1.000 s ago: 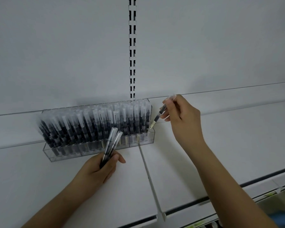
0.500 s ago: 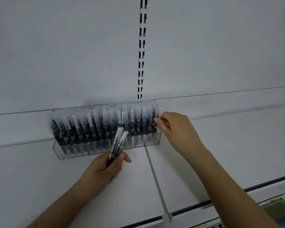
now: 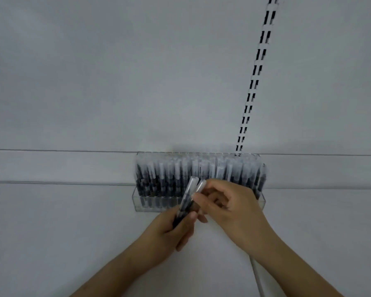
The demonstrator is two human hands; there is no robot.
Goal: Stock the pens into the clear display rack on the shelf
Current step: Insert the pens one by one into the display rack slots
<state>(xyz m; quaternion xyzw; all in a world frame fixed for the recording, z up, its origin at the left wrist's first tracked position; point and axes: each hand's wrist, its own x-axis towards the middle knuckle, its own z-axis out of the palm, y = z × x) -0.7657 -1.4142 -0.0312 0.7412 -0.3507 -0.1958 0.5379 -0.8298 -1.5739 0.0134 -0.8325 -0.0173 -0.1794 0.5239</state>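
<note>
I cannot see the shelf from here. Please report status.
Left hand grips two pens. Right hand pinches one pen's top. Rack looks nearly full. Nothing blocking.

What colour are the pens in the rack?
The pens look black with clear whitish caps, seen in the head view.

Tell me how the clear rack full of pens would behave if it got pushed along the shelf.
The clear rack looks like rigid plastic, so it would probably slide as one piece on the smooth shelf. Packed with upright pens, it is likely fairly heavy. A push high on the pens might tip it; a low push seems safer.
</note>
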